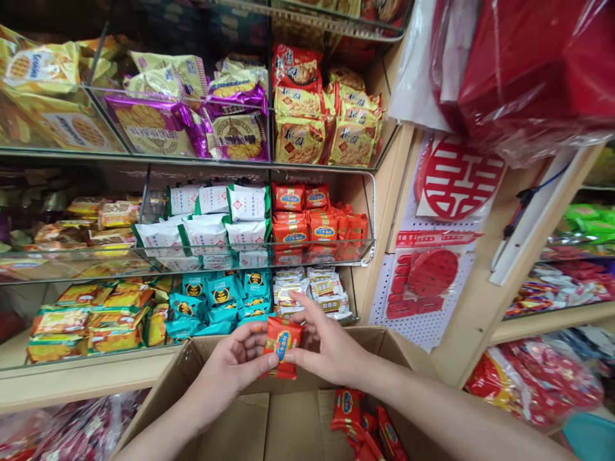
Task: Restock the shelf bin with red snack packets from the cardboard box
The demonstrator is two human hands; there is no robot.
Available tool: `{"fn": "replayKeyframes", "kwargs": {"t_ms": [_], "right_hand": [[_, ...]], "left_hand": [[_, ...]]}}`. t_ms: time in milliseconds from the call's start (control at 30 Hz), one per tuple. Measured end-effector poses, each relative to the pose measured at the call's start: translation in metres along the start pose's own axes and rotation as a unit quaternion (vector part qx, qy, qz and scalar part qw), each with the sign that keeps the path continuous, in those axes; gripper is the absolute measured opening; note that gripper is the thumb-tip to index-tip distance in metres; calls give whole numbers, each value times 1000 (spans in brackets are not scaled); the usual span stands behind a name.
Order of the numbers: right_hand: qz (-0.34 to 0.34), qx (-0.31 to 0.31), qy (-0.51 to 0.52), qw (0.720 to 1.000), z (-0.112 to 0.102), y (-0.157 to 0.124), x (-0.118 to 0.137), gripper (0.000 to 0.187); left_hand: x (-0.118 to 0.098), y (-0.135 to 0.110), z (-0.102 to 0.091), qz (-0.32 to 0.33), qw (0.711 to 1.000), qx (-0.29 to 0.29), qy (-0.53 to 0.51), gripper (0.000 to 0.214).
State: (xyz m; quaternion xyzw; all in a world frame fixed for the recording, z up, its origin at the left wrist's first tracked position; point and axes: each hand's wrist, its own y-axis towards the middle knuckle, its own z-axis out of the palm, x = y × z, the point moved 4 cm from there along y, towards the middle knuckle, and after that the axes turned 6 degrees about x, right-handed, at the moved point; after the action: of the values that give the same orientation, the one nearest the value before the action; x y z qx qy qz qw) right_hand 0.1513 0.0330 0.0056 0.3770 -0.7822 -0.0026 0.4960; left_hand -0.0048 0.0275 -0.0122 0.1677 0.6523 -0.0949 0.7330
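Observation:
A small red snack packet point(278, 338) with a blue-and-yellow label is held above the open cardboard box point(293, 426). My left hand point(243, 358) pinches its left side, thumb on the front. On its right side my right hand point(327, 339) grips it with the thumb, while the index finger points up and away. Something red shows just below the packet, possibly a second one. Several matching red packets point(353, 410) lie loose in the box's right part. More red packets point(307, 224) are stacked on the middle shelf, at its right end.
White packets point(206, 234) and teal packets point(221, 291) fill shelf sections behind my hands. Clear shelf fronts point(211, 253) edge the bins. Silver-white packets point(307, 288) sit just beyond my fingers. Red decorations point(432, 272) hang at right; a plastic-wrapped red bundle point(538, 77) overhangs there.

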Motion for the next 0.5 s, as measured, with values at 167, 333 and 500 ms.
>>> {"fn": "replayKeyframes", "kwargs": {"t_ms": [167, 333, 500], "right_hand": [[-3, -3, -119, 993, -9, -3, 15, 31], [-109, -182, -176, 961, -66, 0, 51, 25], [-77, -400, -381, 830, -150, 21, 81, 27]], "left_hand": [[-3, -2, 2, 31, 998, 10, 55, 36], [-7, -7, -2, 78, 992, -70, 69, 34], [2, -3, 4, 58, 995, -12, 78, 29]]}}
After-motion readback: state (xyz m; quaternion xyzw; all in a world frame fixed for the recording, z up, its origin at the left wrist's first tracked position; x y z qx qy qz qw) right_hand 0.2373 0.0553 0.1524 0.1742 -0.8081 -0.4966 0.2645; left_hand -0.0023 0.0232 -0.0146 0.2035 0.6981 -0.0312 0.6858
